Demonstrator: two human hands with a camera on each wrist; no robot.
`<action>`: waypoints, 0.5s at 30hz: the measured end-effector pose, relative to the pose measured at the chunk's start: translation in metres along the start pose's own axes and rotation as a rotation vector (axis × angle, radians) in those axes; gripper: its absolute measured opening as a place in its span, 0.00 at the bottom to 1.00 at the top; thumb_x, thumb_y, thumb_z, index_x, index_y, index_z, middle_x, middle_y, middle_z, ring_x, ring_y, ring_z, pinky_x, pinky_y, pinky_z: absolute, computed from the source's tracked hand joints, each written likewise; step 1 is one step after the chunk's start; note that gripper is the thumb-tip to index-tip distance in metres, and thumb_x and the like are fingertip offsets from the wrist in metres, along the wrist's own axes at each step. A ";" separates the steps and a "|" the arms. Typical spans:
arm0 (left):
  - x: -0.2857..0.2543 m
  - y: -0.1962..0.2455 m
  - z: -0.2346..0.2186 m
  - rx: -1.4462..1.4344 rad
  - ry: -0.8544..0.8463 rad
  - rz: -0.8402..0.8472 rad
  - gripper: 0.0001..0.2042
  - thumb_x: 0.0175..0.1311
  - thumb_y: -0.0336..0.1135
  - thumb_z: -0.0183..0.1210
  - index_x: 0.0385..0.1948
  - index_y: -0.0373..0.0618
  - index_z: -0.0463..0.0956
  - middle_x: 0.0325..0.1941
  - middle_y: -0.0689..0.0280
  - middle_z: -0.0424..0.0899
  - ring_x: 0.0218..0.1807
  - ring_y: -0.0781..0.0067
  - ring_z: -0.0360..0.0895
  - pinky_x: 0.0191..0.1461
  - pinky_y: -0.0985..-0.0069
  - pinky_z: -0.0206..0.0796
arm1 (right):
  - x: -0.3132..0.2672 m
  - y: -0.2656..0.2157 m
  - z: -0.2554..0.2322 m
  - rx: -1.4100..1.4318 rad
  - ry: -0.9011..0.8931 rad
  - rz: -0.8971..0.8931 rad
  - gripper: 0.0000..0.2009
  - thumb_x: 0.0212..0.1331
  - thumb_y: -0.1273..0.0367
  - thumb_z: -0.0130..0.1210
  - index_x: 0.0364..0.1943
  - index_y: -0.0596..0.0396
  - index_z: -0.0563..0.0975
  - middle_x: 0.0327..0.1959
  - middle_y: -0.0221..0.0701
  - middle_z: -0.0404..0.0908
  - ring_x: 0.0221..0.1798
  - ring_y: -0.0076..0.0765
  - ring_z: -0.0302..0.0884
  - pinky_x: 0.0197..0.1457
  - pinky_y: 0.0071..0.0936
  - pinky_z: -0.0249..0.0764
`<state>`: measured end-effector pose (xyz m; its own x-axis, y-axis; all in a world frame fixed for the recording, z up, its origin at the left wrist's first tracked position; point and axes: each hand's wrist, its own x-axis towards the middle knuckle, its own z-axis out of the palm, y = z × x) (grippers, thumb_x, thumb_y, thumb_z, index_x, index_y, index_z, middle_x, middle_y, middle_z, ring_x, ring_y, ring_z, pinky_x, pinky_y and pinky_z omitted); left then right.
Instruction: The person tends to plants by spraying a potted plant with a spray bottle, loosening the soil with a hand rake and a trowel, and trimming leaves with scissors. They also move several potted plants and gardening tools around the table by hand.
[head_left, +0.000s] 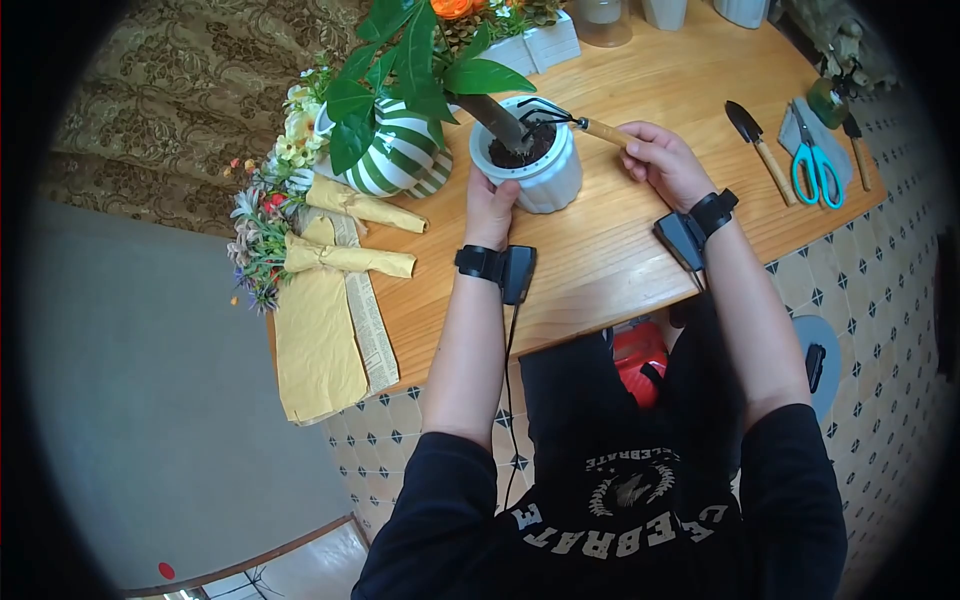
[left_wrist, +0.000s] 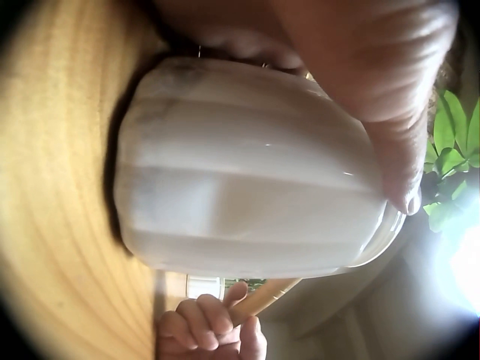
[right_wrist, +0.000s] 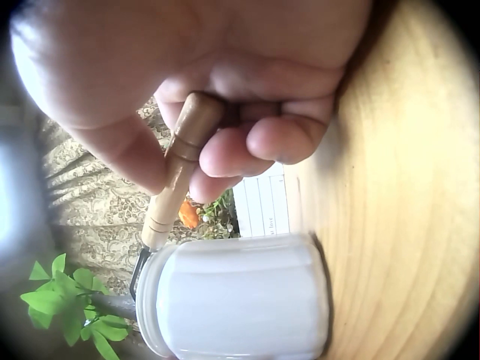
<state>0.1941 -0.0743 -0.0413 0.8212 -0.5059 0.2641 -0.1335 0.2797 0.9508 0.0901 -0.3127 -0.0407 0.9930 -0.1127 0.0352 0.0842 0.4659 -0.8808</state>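
Note:
A white ribbed flower pot stands on the wooden table, holding dark soil and a thick-stemmed green plant. My left hand grips the pot's near left side; in the left wrist view its thumb lies at the rim and the other fingers go round the wall. With my right hand I hold the wooden handle of a small hand rake between thumb and curled fingers. The rake's black tines reach over the rim to the soil beside the stem.
On the right lie a trowel, teal scissors on a grey cloth and another wooden-handled tool. A green-and-white striped vase and paper-wrapped flowers are left of the pot. A white planter box stands behind.

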 end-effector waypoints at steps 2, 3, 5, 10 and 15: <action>0.002 0.001 0.002 -0.004 -0.006 -0.003 0.50 0.37 0.63 0.69 0.60 0.39 0.58 0.58 0.64 0.70 0.60 0.73 0.66 0.64 0.73 0.56 | 0.001 -0.001 -0.001 -0.001 0.002 -0.007 0.10 0.62 0.70 0.51 0.45 0.59 0.73 0.26 0.23 0.73 0.25 0.14 0.65 0.30 0.11 0.63; 0.001 0.000 0.001 -0.003 -0.002 -0.006 0.50 0.37 0.63 0.69 0.60 0.39 0.58 0.58 0.64 0.70 0.60 0.72 0.66 0.64 0.72 0.56 | 0.000 0.000 -0.001 0.000 0.002 -0.008 0.10 0.61 0.70 0.51 0.45 0.59 0.73 0.26 0.24 0.73 0.25 0.14 0.65 0.30 0.11 0.63; 0.000 -0.001 -0.001 0.000 0.004 -0.010 0.50 0.38 0.63 0.69 0.60 0.39 0.58 0.58 0.63 0.70 0.60 0.72 0.66 0.64 0.72 0.56 | 0.001 0.001 -0.003 0.006 -0.004 0.002 0.10 0.61 0.71 0.51 0.45 0.59 0.73 0.26 0.24 0.73 0.25 0.14 0.65 0.30 0.11 0.64; 0.001 -0.002 -0.003 0.010 0.010 -0.009 0.50 0.39 0.62 0.69 0.60 0.39 0.57 0.58 0.63 0.70 0.60 0.71 0.66 0.64 0.72 0.56 | 0.001 -0.002 0.001 0.002 0.005 0.008 0.10 0.61 0.72 0.50 0.45 0.60 0.73 0.26 0.24 0.73 0.25 0.15 0.66 0.30 0.11 0.64; 0.000 0.000 -0.001 -0.015 -0.023 -0.018 0.49 0.40 0.61 0.69 0.60 0.38 0.57 0.58 0.63 0.70 0.60 0.71 0.66 0.64 0.73 0.55 | 0.003 0.002 -0.004 0.018 -0.009 0.011 0.10 0.60 0.72 0.50 0.45 0.60 0.73 0.26 0.24 0.73 0.26 0.15 0.66 0.31 0.11 0.64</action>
<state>0.1943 -0.0733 -0.0415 0.8104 -0.5297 0.2504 -0.1102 0.2819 0.9531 0.0926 -0.3160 -0.0443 0.9946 -0.0994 0.0295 0.0741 0.4829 -0.8725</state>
